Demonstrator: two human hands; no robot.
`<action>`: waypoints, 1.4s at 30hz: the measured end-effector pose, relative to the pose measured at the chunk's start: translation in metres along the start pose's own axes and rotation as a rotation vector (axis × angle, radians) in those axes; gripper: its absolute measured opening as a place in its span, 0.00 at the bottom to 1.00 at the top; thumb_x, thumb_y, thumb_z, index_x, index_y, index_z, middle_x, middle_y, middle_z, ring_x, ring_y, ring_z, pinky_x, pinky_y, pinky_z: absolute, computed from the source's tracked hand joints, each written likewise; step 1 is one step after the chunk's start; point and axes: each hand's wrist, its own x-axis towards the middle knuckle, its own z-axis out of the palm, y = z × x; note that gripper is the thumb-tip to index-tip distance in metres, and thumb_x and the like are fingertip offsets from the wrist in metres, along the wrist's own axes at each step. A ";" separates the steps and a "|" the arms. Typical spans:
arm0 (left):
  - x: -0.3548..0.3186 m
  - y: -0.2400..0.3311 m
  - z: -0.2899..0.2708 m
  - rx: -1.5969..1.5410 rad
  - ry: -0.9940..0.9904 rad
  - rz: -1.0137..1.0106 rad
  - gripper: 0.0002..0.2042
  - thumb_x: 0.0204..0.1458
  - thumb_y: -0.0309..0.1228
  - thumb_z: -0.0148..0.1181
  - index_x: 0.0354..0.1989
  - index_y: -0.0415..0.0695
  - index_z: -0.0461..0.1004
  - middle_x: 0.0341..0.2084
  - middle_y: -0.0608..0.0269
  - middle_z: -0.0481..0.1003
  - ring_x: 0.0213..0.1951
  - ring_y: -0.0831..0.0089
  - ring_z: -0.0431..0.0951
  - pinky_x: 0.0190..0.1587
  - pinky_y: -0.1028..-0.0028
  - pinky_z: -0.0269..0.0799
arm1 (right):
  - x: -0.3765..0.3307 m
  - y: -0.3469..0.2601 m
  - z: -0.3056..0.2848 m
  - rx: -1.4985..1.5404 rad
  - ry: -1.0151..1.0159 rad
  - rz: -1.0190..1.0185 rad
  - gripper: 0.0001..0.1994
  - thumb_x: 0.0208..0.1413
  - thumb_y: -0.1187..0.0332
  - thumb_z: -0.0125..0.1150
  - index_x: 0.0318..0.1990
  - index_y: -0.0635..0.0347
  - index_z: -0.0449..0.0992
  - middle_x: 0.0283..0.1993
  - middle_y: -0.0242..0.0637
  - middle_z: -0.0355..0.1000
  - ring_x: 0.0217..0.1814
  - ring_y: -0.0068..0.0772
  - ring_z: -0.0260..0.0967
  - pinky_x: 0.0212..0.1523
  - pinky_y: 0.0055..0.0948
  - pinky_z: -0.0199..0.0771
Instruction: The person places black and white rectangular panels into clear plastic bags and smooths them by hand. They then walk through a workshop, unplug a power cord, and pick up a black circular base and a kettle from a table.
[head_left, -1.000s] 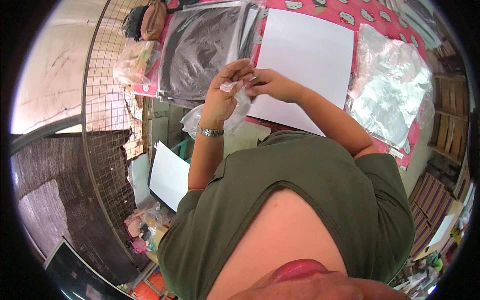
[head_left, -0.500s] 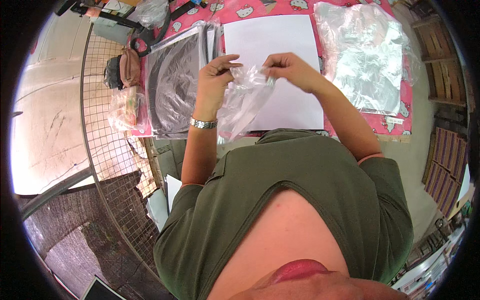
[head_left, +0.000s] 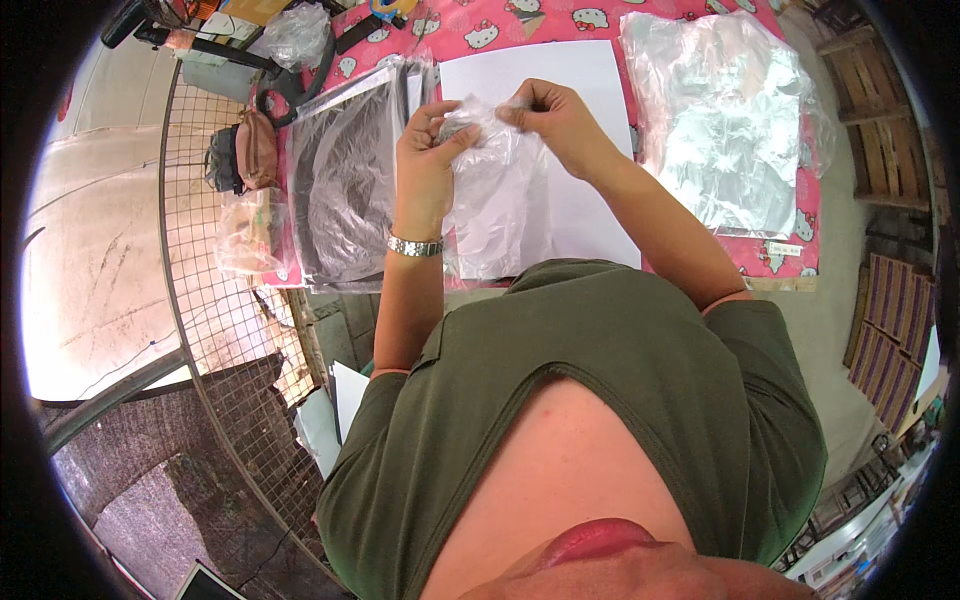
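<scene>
A clear plastic bag (head_left: 498, 215) hangs between my hands, its upper edge bunched. My left hand (head_left: 432, 145), with a metal watch at the wrist, pinches the bag's upper left edge between thumb and fingers. At the upper right edge, my right hand (head_left: 550, 115) grips the same plastic with thumb and forefinger. Beneath lies a large white sheet (head_left: 595, 130), partly covered by the bag and my right forearm. To the left of my left hand, dark flat sheets in clear plastic (head_left: 345, 180) form a stack.
A pile of clear plastic bags (head_left: 725, 130) lies right on the pink patterned tablecloth (head_left: 530, 28). At the left edge are a brown pouch (head_left: 256, 150) and a plastic-wrapped bundle (head_left: 250, 235). A wire mesh panel (head_left: 200, 200) stands left; a black stand arm (head_left: 210, 45) reaches in upper left.
Both hands have moved slightly up and my right hand a little left. The plastic bag, earlier twisted and slanting, now hangs straighter and wider over the white sheet.
</scene>
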 end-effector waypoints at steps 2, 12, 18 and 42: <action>0.002 -0.004 -0.004 0.131 0.005 0.042 0.13 0.43 0.20 0.58 0.40 0.36 0.69 0.29 0.64 0.71 0.27 0.81 0.70 0.31 0.83 0.64 | 0.005 -0.003 -0.001 0.008 0.042 0.024 0.05 0.50 0.70 0.58 0.29 0.61 0.73 0.24 0.26 0.68 0.27 0.15 0.59 0.31 0.19 0.60; 0.013 -0.009 -0.014 -0.177 -0.022 -0.173 0.10 0.45 0.19 0.58 0.37 0.41 0.68 0.24 0.67 0.71 0.25 0.81 0.70 0.29 0.83 0.65 | 0.000 -0.012 0.006 0.239 0.231 0.285 0.11 0.54 0.64 0.54 0.27 0.63 0.72 0.16 0.27 0.63 0.20 0.14 0.56 0.21 0.18 0.56; 0.012 -0.003 -0.003 -0.150 -0.137 -0.166 0.12 0.47 0.21 0.56 0.40 0.42 0.65 0.27 0.67 0.70 0.29 0.79 0.71 0.31 0.83 0.65 | 0.016 -0.020 -0.006 -0.242 0.147 0.017 0.10 0.55 0.65 0.53 0.28 0.63 0.73 0.23 0.26 0.69 0.20 0.12 0.57 0.22 0.15 0.57; 0.028 -0.010 0.097 -0.069 -0.572 -0.383 0.13 0.55 0.32 0.44 0.47 0.41 0.65 0.22 0.72 0.66 0.24 0.83 0.66 0.24 0.81 0.65 | -0.319 -0.075 -0.076 -0.158 0.109 0.060 0.13 0.49 0.66 0.57 0.41 0.63 0.73 0.29 0.37 0.72 0.32 0.27 0.66 0.32 0.22 0.65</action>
